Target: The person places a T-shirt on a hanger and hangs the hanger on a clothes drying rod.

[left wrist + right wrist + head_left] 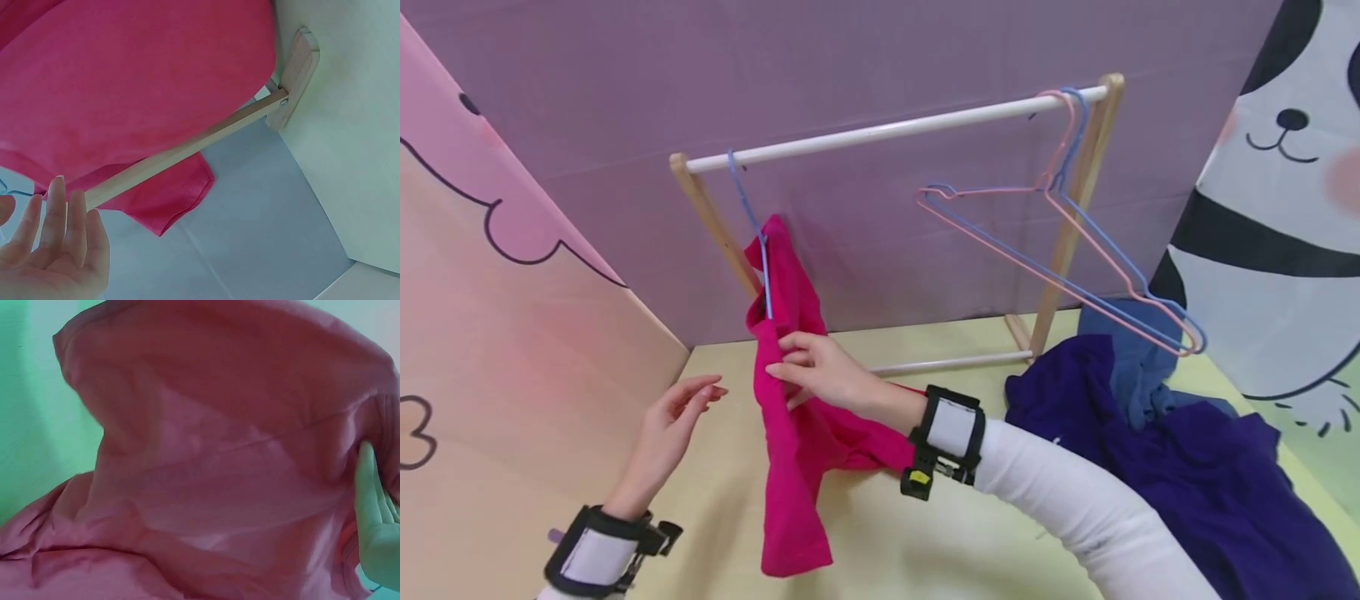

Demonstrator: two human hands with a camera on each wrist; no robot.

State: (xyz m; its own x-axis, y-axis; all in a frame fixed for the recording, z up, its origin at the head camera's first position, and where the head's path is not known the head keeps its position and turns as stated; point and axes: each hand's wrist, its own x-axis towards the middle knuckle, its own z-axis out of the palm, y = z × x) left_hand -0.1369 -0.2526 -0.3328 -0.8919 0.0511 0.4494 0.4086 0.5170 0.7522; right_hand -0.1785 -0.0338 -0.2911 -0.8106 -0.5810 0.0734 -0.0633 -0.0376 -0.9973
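Observation:
A bright pink short-sleeved garment (797, 450) hangs from a blue hanger (747, 200) near the left end of the rack's rail. Its lower part spreads down toward the table. My right hand (820, 367) touches the cloth just below the hanger; in the right wrist view a straight finger (367, 481) lies against the fabric. To the left of the garment, my left hand (673, 421) is apart from it, fingers loosely bent and holding nothing. In the left wrist view, that hand's fingers (56, 219) overlap the rack's wooden leg and the pink cloth.
The rack has a white rail (887, 131) and wooden legs (1078, 200). A pink hanger (992, 242) and another blue hanger (1112, 246) hang at its right end. Dark purple clothing (1187, 483) and blue clothing (1138, 358) lie heaped on the table's right side.

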